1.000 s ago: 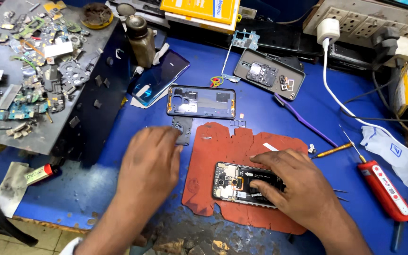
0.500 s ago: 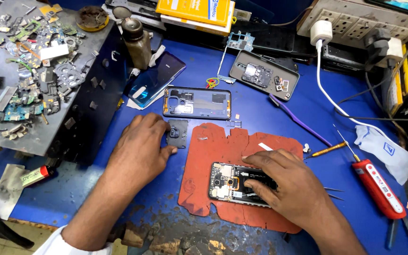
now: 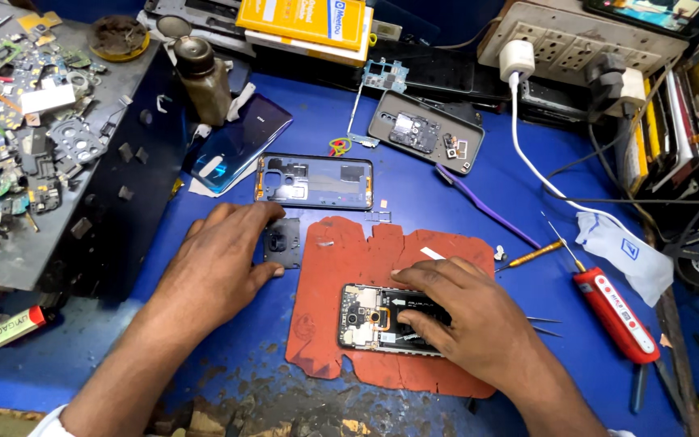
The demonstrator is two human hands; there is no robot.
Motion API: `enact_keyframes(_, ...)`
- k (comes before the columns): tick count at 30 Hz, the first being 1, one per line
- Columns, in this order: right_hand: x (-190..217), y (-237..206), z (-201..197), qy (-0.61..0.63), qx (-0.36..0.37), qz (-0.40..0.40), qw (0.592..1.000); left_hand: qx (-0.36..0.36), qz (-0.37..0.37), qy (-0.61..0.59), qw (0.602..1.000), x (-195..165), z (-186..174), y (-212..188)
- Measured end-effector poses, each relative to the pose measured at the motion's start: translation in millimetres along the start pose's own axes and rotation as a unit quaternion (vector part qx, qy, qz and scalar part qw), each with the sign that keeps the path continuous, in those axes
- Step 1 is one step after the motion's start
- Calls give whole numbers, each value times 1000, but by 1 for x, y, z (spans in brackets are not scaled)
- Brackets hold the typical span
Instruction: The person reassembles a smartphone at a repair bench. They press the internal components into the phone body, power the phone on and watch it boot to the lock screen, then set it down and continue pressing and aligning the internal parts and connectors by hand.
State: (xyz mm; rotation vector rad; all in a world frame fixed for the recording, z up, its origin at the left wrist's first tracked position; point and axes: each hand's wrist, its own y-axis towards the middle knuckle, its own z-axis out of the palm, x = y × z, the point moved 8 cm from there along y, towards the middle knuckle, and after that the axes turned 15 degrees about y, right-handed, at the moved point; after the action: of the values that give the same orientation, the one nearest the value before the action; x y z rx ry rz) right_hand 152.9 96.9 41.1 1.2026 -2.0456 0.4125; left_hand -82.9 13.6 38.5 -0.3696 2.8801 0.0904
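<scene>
Two hands — right hand (image 3: 467,324) on opened phone (image 3: 382,328), left hand (image 3: 220,259) touching black cover (image 3: 282,243).

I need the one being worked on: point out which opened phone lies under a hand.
The opened phone on the red mat, under the right hand. The grey phone body and empty frame lie untouched farther back.

A red-handled screwdriver (image 3: 615,314) is lying on the blue mat (image 3: 446,194) near a long purple plastic pry tool (image 3: 483,206). A white charger plug (image 3: 515,61) is sitting in the beige power strip (image 3: 576,40), while a brown capped bottle (image 3: 201,77) is standing upright beside a shiny blue phone back cover (image 3: 239,152).
</scene>
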Motion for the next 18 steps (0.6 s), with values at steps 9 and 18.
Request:
enact_keyframes(9, -3, 0, 1, -1, 2, 19, 1000, 63, 2, 9, 998, 7, 10, 8)
enact_keyframes(18, -5, 0, 2, -1, 6, 7, 1000, 125, -10, 45, 991, 8, 23, 19)
